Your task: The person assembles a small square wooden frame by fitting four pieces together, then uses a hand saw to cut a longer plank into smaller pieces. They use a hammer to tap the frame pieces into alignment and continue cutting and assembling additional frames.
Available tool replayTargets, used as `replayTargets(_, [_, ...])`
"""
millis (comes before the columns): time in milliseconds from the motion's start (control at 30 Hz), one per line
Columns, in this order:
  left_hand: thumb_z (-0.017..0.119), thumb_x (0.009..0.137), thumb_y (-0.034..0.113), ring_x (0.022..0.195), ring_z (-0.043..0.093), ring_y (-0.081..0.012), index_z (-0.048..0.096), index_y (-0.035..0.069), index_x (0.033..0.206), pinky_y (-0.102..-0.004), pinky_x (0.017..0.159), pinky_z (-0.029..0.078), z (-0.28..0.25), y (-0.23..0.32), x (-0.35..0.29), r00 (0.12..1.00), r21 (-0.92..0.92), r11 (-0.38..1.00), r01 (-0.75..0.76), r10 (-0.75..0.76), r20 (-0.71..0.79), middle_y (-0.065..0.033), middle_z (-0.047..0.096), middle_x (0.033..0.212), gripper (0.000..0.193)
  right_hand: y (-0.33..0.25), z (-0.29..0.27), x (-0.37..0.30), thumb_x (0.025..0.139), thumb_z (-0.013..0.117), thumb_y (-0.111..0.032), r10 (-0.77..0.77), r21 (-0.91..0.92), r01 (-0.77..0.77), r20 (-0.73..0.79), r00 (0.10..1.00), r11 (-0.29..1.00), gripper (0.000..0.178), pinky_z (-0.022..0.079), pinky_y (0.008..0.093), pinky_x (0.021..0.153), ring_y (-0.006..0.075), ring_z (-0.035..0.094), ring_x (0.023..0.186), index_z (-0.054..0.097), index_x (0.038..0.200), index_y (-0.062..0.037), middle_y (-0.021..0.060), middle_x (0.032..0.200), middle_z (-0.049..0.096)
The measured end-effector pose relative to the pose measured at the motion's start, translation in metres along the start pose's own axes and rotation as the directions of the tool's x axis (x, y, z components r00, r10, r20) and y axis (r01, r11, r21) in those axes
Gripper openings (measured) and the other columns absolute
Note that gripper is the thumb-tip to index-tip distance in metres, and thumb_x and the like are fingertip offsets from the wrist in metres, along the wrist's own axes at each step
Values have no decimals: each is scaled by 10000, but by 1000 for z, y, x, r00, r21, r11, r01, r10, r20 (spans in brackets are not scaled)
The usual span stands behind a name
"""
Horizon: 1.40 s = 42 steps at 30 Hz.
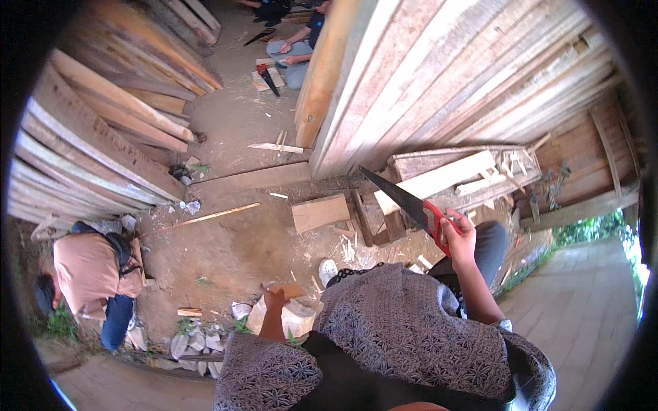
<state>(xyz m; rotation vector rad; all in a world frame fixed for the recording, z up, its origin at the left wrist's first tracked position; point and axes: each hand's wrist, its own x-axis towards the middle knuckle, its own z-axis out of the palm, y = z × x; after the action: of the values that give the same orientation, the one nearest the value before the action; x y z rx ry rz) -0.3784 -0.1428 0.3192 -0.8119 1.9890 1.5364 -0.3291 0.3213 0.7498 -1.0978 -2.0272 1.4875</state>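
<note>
Right hand [458,238] is gripping pruning-style handsaw [404,201], pointing ten o'clock.
Left hand [275,299] is touching small board [293,290], seven o'clock; grip unclear.

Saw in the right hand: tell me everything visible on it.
The saw has a dark, metal-looking blade, narrowing toward its tip, and a red handle. The right hand grips the handle. The blade points forward and to the left, crossing in front of a pale plank in this view; whether it touches wood is unclear. Its teeth are too small to make out.
</note>
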Motion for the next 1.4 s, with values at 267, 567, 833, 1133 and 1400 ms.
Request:
replayTargets(267, [595,873,164,925,685,-311,691,58,1075,-417,811,547,33,33,-24,913,285,875,-392,331,240,-151,699,1013,248,0,22,24,950,630,-95,-65,130,56,71,995,990,217,401,203,506,43,508,552,621,1132,23,-10,687,596])
replayTargets(567, [576,880,434,1091,618,-375,672,-3,1082,-443,948,485,181,195,42,721,570,453,-686,317,616,-228,659,1140,491,55,-38,15,1010,483,-392,-28,355,44,-49,998,934,470,435,233,509,90,531,553,573,1225,16,13,692,584])
replayTargets(833, [556,924,496,1078,632,-337,655,-56,1101,-426,926,470,343,279,-10,720,541,660,-521,-1,694,-248,665,1132,588,55,-139,-73,998,372,-576,393,705,2,-397,830,709,625,376,253,437,93,418,456,546,1250,-31,-27,553,440])
replayTargets(1133, [615,877,588,1156,531,-300,533,95,1269,-524,957,412,390,288,-40,836,280,957,-72,-95,540,-103,548,1280,635,114,-185,-97,926,414,-690,623,854,-31,-354,698,520,722,351,244,408,88,413,422,630,1143,-36,-44,516,442])
replayTargets(1400, [555,930,327,1230,546,-262,512,27,1311,-479,1044,398,382,391,-123,490,-141,965,221,15,871,-102,593,1316,486,185,-263,-18,900,374,-750,681,852,-245,-166,713,464,803,349,260,414,111,414,424,656,1112,-28,-32,527,454])
